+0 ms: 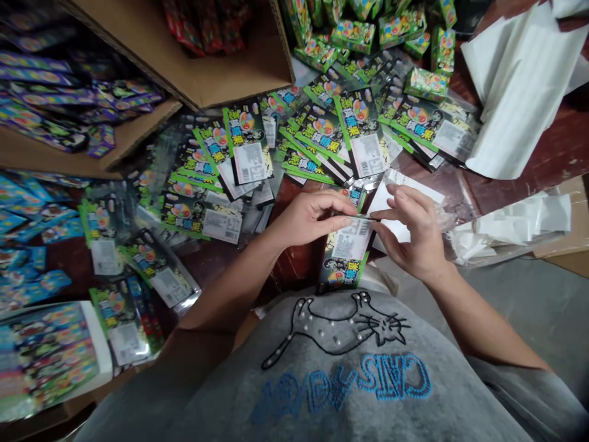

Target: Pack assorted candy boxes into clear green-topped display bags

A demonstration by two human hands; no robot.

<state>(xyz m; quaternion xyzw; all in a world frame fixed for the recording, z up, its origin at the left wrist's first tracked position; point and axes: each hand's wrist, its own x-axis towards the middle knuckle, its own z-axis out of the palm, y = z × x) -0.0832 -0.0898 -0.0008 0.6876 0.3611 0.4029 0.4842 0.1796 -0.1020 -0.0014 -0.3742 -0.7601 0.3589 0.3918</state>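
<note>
My left hand (317, 215) is closed, with thumb and fingers pinching the top edge of a black-and-green printed plastic packet (347, 245). My right hand (411, 227) pinches the same edge between thumb and forefinger, its other fingers loosely curled. The packet carries a white label with a barcode and hangs in front of my grey shirt. Whether its mouth is parted I cannot tell. Just beyond my hands lie fanned packets of the same print (363, 135), and a white sheet (391, 196) sits partly behind my right hand.
Small green boxes (354, 37) are heaped at the back. Cardboard cartons (239, 73) hold red and purple packs (46, 92) at back left. Blue packs (32, 221) and a white box (99, 337) stand left. White paper (519, 104) and a clear bag (510, 230) lie right.
</note>
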